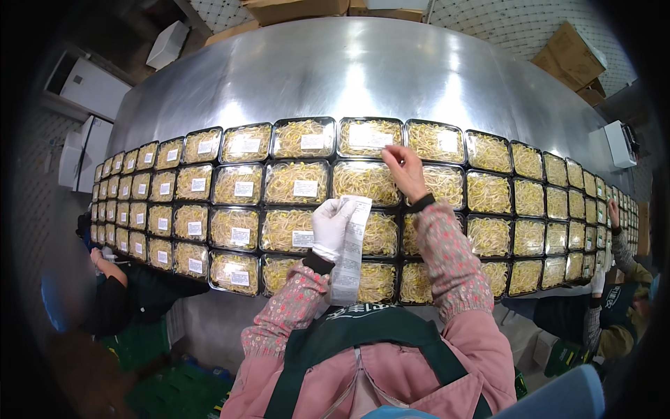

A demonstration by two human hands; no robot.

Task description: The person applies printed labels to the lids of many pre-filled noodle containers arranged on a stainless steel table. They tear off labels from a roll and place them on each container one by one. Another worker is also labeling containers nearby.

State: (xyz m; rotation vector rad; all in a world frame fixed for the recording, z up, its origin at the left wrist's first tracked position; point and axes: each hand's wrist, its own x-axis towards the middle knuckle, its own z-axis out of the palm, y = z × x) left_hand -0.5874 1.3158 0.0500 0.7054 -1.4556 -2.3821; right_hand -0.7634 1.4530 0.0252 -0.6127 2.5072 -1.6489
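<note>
My gloved left hand (pixel 331 226) grips a strip of printed white labels (pixel 349 251) that hangs down over the nearest trays. My bare right hand (pixel 405 170) is at the lower right corner of a film-covered black tray of bean sprouts (pixel 361 128) in the far row, beside its white label (pixel 372 137); whether the fingertips hold anything cannot be told. Four... several rows of such trays stand side by side. Those to the left bear white labels, such as one tray (pixel 230 220); many to the right, such as another tray (pixel 488 195), show none.
The bare steel table (pixel 293 68) stretches beyond the trays. A person's arm (pixel 111 267) is at the far left edge, and another person's hand (pixel 613 213) is over the trays at the right. Cardboard boxes (pixel 568 57), white foam boxes (pixel 167 46) and green crates (pixel 172 390) stand around.
</note>
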